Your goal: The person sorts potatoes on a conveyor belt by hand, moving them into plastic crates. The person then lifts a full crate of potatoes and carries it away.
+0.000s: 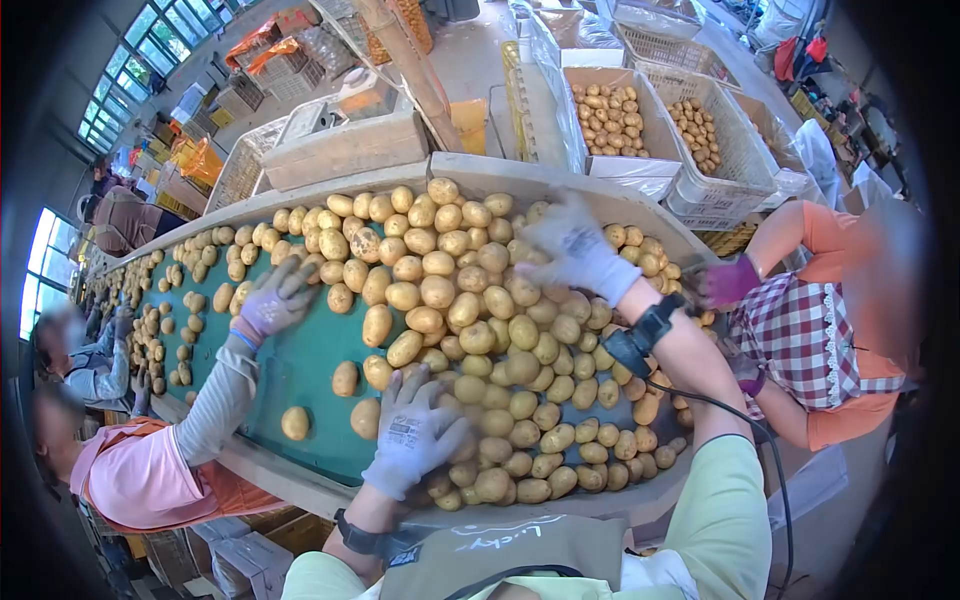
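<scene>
Many potatoes [437, 291] are spread over a green conveyor surface [300, 360]. My left hand [408, 432], in a pale glove, rests against potatoes near the front edge, its fingers spread and pointing away from me. Farther back on the right, my right hand [572, 248], also gloved and blurred by motion, is over the heap with its fingers apart. Nothing shows held in either hand. A dark strapped device with a cable is on my right wrist.
A co-worker's gloved hand [277, 300] reaches onto the belt at left; another co-worker's purple-gloved hand [732, 281] is at right. Beyond the raised rim [560, 178] stand a potato-filled box [652, 130] and crates [745, 180]. A post [415, 75] rises behind.
</scene>
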The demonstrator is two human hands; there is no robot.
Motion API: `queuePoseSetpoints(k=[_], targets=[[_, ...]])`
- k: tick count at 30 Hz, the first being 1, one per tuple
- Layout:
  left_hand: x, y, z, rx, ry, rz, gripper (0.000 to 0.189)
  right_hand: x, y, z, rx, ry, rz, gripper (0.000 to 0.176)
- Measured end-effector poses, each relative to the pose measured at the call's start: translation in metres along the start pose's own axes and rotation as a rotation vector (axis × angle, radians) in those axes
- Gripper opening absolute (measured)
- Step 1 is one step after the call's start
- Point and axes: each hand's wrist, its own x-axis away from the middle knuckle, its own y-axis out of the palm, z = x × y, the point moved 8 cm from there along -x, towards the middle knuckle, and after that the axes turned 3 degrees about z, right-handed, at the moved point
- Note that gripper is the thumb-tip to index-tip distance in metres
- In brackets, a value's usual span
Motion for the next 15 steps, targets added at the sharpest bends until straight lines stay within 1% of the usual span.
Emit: queuePoseSetpoints(k=[2, 3, 4, 6, 7, 8, 9, 11, 13, 15], targets=[[0.002, 0.000, 0.002, -0.006, -0.005, 0.008, 0.023, 0.014, -0.050, 0.044, 0.063, 0.289, 0.368, 0.040], [0.005, 0.004, 0.003, 0.004, -0.003, 0.000, 0.023, 0.022, -0.040, 0.061, 0.066, 0.296, 0.357, 0.040], [0.005, 0.005, 0.003, -0.001, 0.001, 0.004, 0.022, 0.030, -0.047, 0.073, 0.166, 0.325, 0.571, 0.038], [0.003, 0.004, 0.001, -0.020, 0.009, 0.009, 0.020, 0.047, -0.023, 0.071, 0.049, 0.348, 0.641, 0.037], [0.003, 0.001, 0.001, -0.019, 0.011, 0.008, 0.020, 0.048, -0.039, 0.022, -0.202, 0.221, 0.524, 0.035], [0.003, -0.001, 0.002, -0.009, 0.010, 0.015, 0.020, 0.062, -0.011, -0.008, -0.203, 0.189, 0.240, 0.034], [0.004, -0.003, 0.003, 0.000, 0.008, 0.022, 0.019, 0.080, 0.036, -0.043, 0.062, 0.064, 0.085, 0.031], [0.007, -0.002, 0.002, 0.003, 0.008, 0.020, 0.019, 0.125, 0.031, -0.069, -0.151, 0.072, 0.261, 0.033], [0.009, 0.000, 0.002, 0.008, 0.006, 0.017, 0.019, 0.140, 0.045, -0.026, -0.109, 0.481, -0.374, 0.031], [0.008, 0.003, 0.003, -0.027, -0.002, 0.010, 0.018, 0.179, 0.026, 0.008, 0.026, 0.550, -0.026, 0.026]])
